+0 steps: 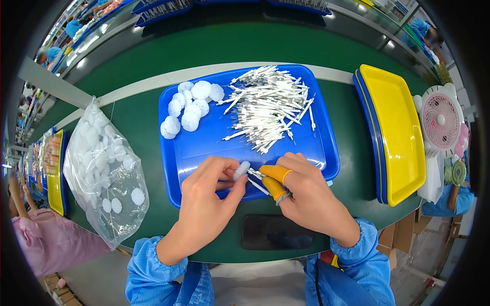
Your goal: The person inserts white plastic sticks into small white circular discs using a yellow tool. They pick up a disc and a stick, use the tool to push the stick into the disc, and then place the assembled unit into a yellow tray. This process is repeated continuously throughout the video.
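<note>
My left hand (pixel 206 201) pinches a small white scalloped disc (pixel 242 170) between thumb and fingers, over the near part of a blue tray (pixel 204 145). Close against it, my right hand (pixel 312 196), with yellow finger cots on thumb and forefinger, grips thin white sticks (pixel 259 187) with metallic-looking ends. Their tips meet the disc or sit right beside it; the fingers hide the exact contact. Farther back in the tray, a heap of similar white sticks (pixel 273 104) lies on the right, and several loose white discs (pixel 191 116) cluster on the left.
Left of the tray, a clear plastic bag (pixel 109 204) holds many white discs. A dark phone-like slab (pixel 277 232) lies near the table's front edge. Stacked yellow and blue trays (pixel 390 137) and a pink-and-white fan (pixel 441 118) stand at right. A person in pink (pixel 53 239) sits at left.
</note>
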`<action>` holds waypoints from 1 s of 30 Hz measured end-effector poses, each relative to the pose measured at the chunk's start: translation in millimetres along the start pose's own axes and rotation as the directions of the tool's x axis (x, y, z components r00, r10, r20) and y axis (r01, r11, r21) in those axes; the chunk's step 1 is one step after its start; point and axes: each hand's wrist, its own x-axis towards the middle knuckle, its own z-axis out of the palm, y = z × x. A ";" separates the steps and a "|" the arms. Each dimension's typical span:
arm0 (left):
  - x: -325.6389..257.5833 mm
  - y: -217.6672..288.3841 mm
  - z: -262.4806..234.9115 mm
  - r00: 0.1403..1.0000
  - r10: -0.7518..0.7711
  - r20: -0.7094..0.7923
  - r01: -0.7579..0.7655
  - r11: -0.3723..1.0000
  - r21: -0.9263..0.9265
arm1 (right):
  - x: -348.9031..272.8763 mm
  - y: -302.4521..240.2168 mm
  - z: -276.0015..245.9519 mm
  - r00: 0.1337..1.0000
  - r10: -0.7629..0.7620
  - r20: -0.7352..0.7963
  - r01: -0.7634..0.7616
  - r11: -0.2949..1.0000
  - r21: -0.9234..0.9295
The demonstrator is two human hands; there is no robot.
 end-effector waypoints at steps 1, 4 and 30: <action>-0.5 -0.7 0.5 1.000 -0.013 -0.008 0.013 1.000 -0.002 | 0.4 -0.6 0.1 1.000 0.000 -0.020 0.000 1.000 -0.008; -1.7 -0.2 -0.9 0.999 -0.025 0.022 0.025 0.999 0.027 | 1.2 -2.3 3.2 0.999 -0.013 -0.053 0.012 1.000 -0.024; -0.1 -3.0 -0.5 0.999 0.001 -0.044 0.002 0.997 0.075 | 25.6 24.3 11.4 0.953 -0.104 -0.283 0.011 0.950 -0.313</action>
